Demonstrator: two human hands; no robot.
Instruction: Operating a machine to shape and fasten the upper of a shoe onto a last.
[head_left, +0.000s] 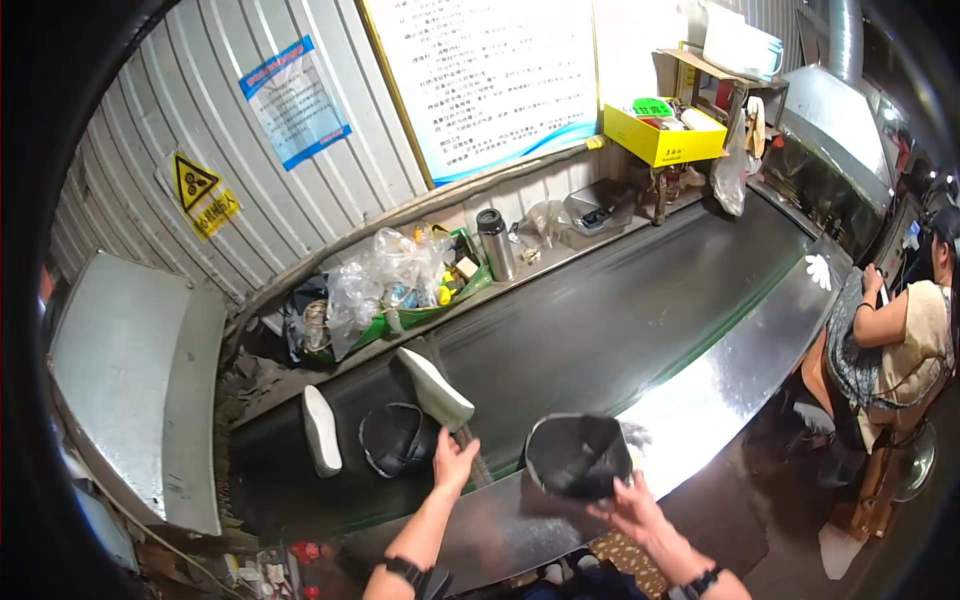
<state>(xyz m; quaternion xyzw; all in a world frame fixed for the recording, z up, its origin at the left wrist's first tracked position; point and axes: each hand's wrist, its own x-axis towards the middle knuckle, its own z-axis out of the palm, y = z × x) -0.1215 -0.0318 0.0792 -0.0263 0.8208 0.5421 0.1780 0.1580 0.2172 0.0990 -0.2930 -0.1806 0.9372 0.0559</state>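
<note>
My left hand (pixel 453 462) grips the lower end of a white shoe sole (pixel 433 388) that tilts up over the black conveyor belt (pixel 600 320). My right hand (pixel 632 505) holds a black shoe upper (pixel 578 455) from below, above the shiny metal edge (pixel 720 370) of the belt. On the belt to the left lie another black shoe upper (pixel 398 438) and a second white sole (pixel 321 430).
A steel flask (pixel 496 244), clear plastic bags (pixel 385 275) in a green tray and a yellow box (pixel 665 135) line the far side of the belt. Another person (pixel 900 330) sits at the right end. A metal hood (pixel 130 380) covers the belt's left end.
</note>
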